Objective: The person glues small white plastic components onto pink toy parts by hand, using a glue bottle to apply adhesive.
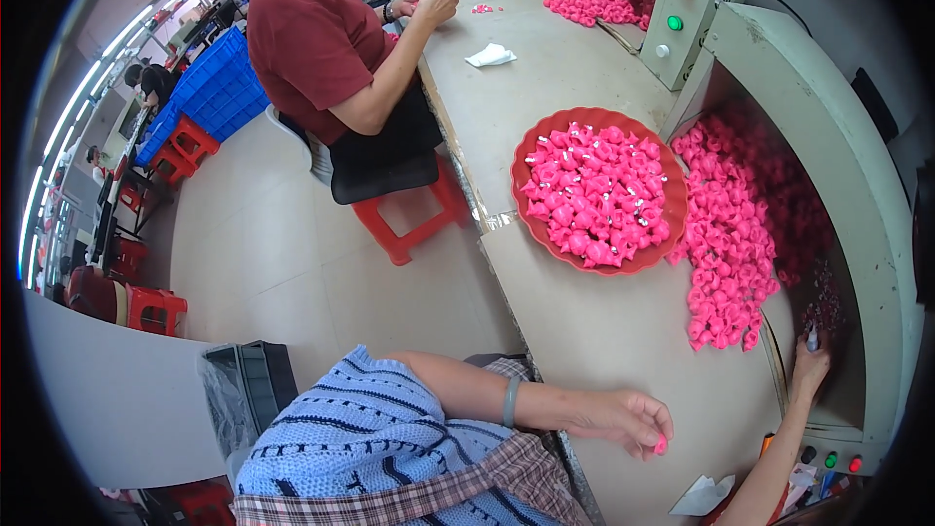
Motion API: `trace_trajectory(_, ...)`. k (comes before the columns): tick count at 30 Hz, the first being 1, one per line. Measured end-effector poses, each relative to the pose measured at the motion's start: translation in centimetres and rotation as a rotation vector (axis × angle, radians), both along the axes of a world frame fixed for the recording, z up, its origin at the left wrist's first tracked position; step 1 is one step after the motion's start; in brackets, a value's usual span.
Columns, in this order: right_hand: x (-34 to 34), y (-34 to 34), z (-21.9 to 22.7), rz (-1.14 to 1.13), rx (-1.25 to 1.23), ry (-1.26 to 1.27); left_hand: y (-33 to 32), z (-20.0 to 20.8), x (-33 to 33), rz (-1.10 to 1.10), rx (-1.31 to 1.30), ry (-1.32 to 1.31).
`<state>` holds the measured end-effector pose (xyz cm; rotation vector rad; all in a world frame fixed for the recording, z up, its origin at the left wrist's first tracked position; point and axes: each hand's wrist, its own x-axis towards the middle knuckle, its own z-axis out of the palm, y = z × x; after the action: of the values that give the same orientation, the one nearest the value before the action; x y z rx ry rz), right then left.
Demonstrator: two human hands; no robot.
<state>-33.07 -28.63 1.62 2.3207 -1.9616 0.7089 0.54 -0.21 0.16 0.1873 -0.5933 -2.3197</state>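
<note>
Over the near part of the worktable, my left hand is closed, with fingers curled around a small pink moulded piece. Only a bit of that piece shows past the fingertips. My right hand reaches into the dark opening of the pale booth and is closed around a small tool with a whitish tip; its exact kind is hard to make out. Beyond my right hand a heap of pink moulded pieces spills from the booth onto the table. More of them fill a red scalloped basin.
A white crumpled tissue lies near the table's front. Green and red buttons sit below the booth opening. On the left, a co-worker in a maroon shirt handles pink pieces. A dark crate stands beside me on the floor.
</note>
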Motion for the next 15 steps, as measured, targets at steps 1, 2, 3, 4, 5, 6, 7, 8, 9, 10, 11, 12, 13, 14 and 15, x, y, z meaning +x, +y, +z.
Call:
trace_trajectory(1, -0.5, -0.4, -0.3, -0.042, 0.058, 0.038, 0.1, 0.0, 0.0, 0.007, -0.001, -0.01)
trace_trajectory(2, -1.1, -0.8, -0.7, -0.043, 0.054, 0.039, 0.1, 0.0, 0.0, 0.012, -0.005, -0.016)
trace_trajectory(3, -1.8, -1.2, -1.1, -0.02, 0.044, -0.002, 0.2, 0.0, -0.1, 0.011, -0.008, -0.015)
trace_trajectory(4, -1.7, -1.2, -1.1, 0.005, 0.037, -0.045, 0.3, 0.1, -0.1, 0.019, -0.011, -0.025)
trace_trajectory(5, -1.8, -1.1, -1.0, 0.007, 0.037, -0.045, 0.5, 0.2, -0.1, 0.026, -0.012, -0.035)
trace_trajectory(6, -1.7, -1.2, -0.9, 0.001, 0.08, -0.085, 0.6, 0.2, -0.1, 0.027, -0.012, -0.035)
trace_trajectory(7, -1.9, -1.1, -0.6, -0.015, 0.122, -0.122, 0.5, 0.1, -0.3, 0.025, -0.015, -0.033)
trace_trajectory(8, -2.4, -1.4, -0.9, -0.027, 0.123, -0.118, 0.4, 0.0, -0.5, 0.021, -0.017, -0.029)
trace_trajectory(9, -3.5, -1.5, -1.5, -0.011, 0.027, -0.065, 0.3, -0.1, -0.8, -0.008, -0.015, -0.015)
trace_trajectory(10, -4.8, -1.6, -2.0, 0.001, -0.066, -0.007, 0.0, -0.2, -0.8, -0.007, -0.021, -0.027)
trace_trajectory(11, -4.3, -1.3, -1.8, -0.094, 0.038, -0.039, -0.2, -0.4, -0.8, -0.016, -0.02, -0.03)
trace_trajectory(12, -2.8, -0.9, -1.0, -0.2, 0.141, -0.068, -0.4, -0.6, -0.6, -0.005, -0.033, -0.061)
trace_trajectory(13, -1.6, 0.1, 0.0, -0.104, 0.07, -0.098, -0.6, -0.6, -0.4, -0.013, -0.051, -0.078)
trace_trajectory(14, 0.4, 1.1, 0.8, -0.091, 0.081, -0.252, -0.5, -0.3, -0.1, 0.023, -0.049, -0.105)
trace_trajectory(15, 2.2, 1.8, 2.0, -0.145, 0.073, -0.175, -0.3, 0.2, 0.2, 0.058, -0.05, -0.13)
